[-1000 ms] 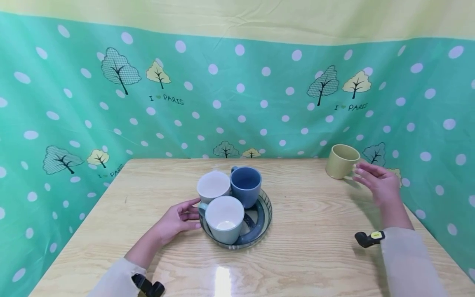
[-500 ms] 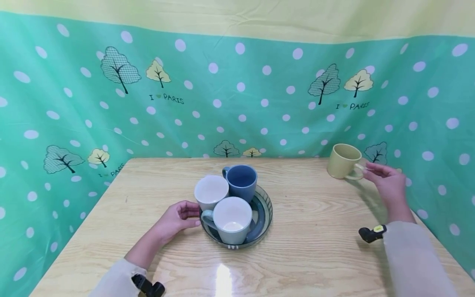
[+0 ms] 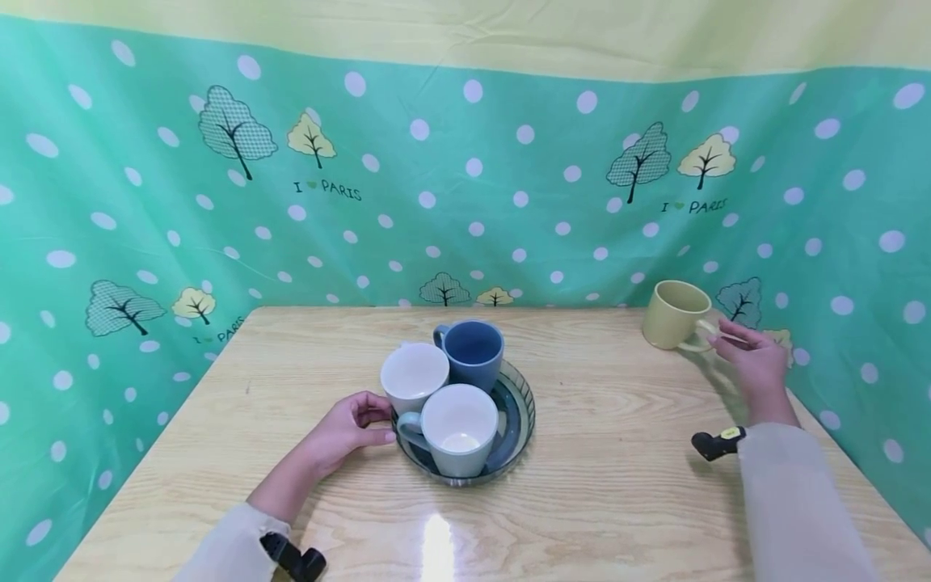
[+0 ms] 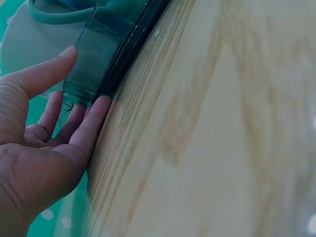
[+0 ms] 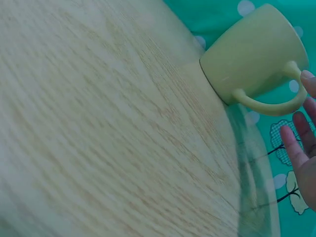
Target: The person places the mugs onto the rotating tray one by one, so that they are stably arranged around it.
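My left hand [image 3: 345, 432] is at the left side of a round glass dish [image 3: 525, 416], its fingertips against the dish's wall and the thumb by the rim in the left wrist view. Inside the dish stand three mugs: a white mug [image 3: 413, 378], a blue mug [image 3: 476, 373] and a pale blue mug [image 3: 460, 461] with its handle to the left. At the far right, a yellow mug [image 3: 658, 325] stands upright. My right hand [image 3: 756, 368] is beside its handle [image 5: 271, 107]; the thumb tip meets the handle's outer edge, the fingers stretched apart below it.
All this stands on a wooden table [image 3: 596, 485]. A green dotted cloth [image 3: 465, 178] with tree prints hangs along its back and sides. The yellow mug sits near the back right corner, close to the cloth.
The dish's mugs have turned counterclockwise: blue shifted left, pale blue right. My right hand moved right off the yellow mug's handle, baring it, then slightly back. The left hand has barely moved.
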Demonstrator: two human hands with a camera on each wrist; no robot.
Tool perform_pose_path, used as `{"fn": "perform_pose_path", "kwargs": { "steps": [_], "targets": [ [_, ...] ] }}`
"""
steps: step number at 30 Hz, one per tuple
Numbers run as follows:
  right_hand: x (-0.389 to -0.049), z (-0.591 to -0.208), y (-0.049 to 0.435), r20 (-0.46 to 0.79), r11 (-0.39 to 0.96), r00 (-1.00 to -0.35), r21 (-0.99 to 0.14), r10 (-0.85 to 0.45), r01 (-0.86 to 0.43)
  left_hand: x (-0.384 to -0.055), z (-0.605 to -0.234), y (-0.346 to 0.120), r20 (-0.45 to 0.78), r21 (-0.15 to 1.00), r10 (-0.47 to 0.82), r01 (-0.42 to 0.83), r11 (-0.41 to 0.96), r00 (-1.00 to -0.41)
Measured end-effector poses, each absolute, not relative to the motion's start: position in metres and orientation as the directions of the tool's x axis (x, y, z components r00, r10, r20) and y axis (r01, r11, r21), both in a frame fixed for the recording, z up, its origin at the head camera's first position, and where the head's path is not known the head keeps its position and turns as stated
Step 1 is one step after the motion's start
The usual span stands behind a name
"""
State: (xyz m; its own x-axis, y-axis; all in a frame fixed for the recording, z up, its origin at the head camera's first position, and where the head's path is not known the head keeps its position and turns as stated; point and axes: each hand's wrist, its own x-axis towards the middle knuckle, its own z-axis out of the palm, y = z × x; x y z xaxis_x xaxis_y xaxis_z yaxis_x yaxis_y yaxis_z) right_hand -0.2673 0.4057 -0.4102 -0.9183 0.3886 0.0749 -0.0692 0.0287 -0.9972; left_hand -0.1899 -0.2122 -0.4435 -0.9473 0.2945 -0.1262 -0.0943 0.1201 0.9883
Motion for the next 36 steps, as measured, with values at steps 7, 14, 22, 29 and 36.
{"fn": "perform_pose_path", "kwargs": {
  "steps": [7, 14, 22, 29, 36],
  "targets": [
    [-0.274, -0.416, 0.403, 0.017, -0.135, -0.927, -0.988, 0.375, -0.072, -0.191, -0.441, -0.211, -0.141, 0.987, 0.293, -0.11, 0.12, -0.946],
    [-0.273, -0.418, 0.398, -0.034, -0.335, -0.934, -0.938, 0.357, -0.094, -0.191, -0.441, -0.211, -0.127, 0.99, 0.309, -0.1, 0.102, -0.942],
    [-0.278, -0.421, 0.394, -0.02, -0.223, -0.923, -0.972, 0.385, -0.072, -0.191, -0.443, -0.211, -0.106, 0.993, 0.312, -0.084, 0.083, -0.944],
    [-0.277, -0.416, 0.384, 0.026, -0.144, -0.891, -0.984, 0.453, -0.102, -0.191, -0.441, -0.211, -0.092, 0.993, 0.313, -0.066, 0.093, -0.945],
    [-0.268, -0.408, 0.376, 0.037, -0.09, -0.88, -0.992, 0.473, -0.089, -0.189, -0.443, -0.211, -0.108, 0.99, 0.303, -0.076, 0.115, -0.947]
  ]
}}
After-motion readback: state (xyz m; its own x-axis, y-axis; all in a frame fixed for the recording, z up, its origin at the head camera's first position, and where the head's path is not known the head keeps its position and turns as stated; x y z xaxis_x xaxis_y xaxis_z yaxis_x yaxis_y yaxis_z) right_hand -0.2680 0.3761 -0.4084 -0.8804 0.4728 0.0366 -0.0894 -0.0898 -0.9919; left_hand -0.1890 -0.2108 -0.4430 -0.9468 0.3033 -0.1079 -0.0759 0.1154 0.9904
